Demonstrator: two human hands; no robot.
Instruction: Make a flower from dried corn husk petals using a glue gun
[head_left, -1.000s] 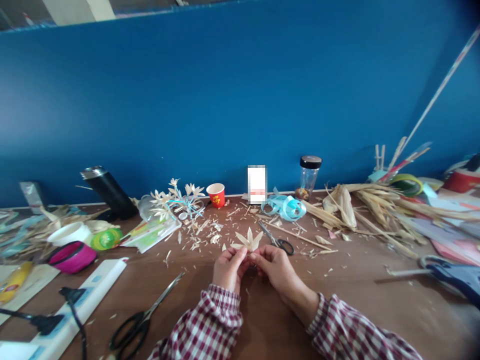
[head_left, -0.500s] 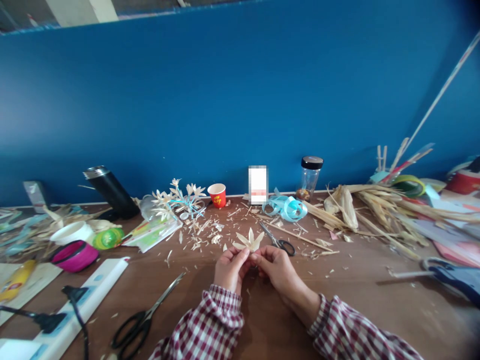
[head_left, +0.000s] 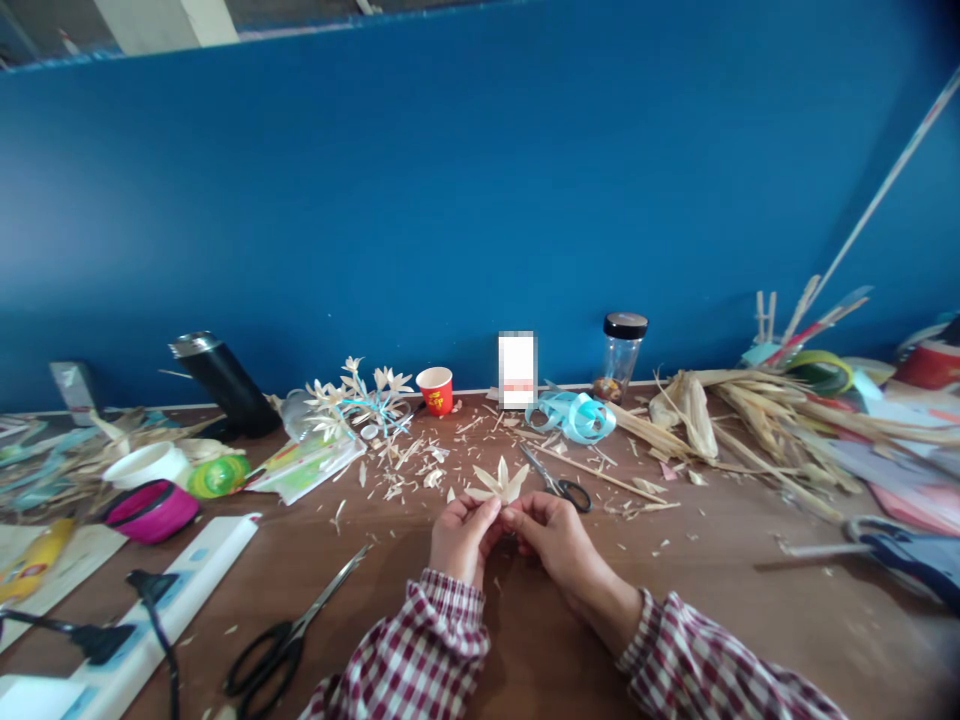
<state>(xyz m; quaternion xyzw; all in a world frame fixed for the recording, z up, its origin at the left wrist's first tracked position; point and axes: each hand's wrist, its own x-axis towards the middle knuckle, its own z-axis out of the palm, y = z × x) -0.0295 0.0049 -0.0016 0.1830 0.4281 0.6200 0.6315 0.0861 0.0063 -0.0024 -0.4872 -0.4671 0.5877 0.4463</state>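
A pale corn-husk flower (head_left: 502, 482) with pointed, spread petals stands upright between my hands, above the brown table. My left hand (head_left: 465, 530) pinches its base between thumb and fingers. From the other side, the thumb and fingers of my right hand (head_left: 551, 535) close on the same base; the fingertips of both hands almost meet and hide its lower part. Just behind my right hand lie small scissors (head_left: 568, 492) with dark handles. Larger black-handled scissors (head_left: 281, 650) rest on the table to the left of my left forearm.
Finished husk flowers (head_left: 367, 400) lie near a red paper cup (head_left: 436, 392). Light-blue ribbon (head_left: 574, 415), a lidded jar (head_left: 622, 355) and dried husks (head_left: 694, 415) sit further right. A white power strip (head_left: 180, 600) runs along the left; a blue glue gun (head_left: 907, 560) lies at right.
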